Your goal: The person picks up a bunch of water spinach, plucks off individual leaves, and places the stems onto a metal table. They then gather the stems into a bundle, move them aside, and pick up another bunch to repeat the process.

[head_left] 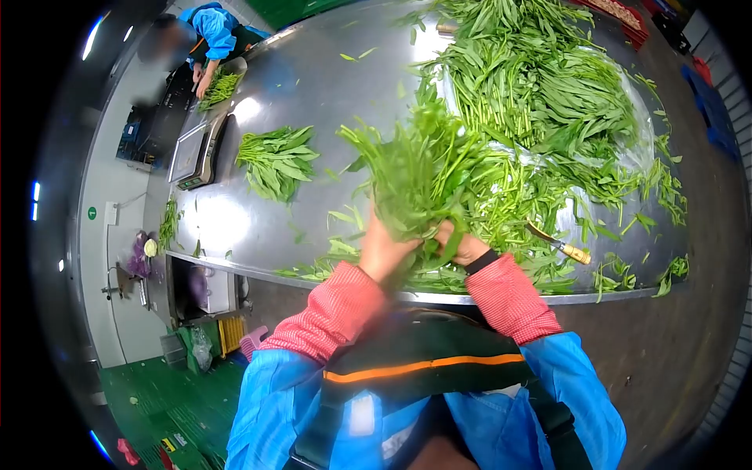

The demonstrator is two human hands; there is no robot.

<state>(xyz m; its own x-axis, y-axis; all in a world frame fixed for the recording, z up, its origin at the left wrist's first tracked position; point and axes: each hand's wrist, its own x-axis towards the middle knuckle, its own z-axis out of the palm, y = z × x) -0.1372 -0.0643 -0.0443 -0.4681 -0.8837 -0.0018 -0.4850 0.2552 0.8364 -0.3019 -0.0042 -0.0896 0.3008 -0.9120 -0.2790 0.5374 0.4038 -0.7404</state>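
My left hand grips a bunch of water spinach near its lower, leafy end. Stems fan upward over the steel table, blurred by motion. On the other side of the same bunch, my right hand has its fingers closed round leaves at the bottom; the greens partly hide its fingertips. To the right of that hand lies a curved knife with a wooden handle, its blade against loose stems. A large heap of water spinach spreads over clear plastic behind and right of the bunch.
A separate bunch of greens lies on the steel table at left, near a weighing scale. At the far left corner a co-worker handles another bunch. Loose leaves line the front edge.
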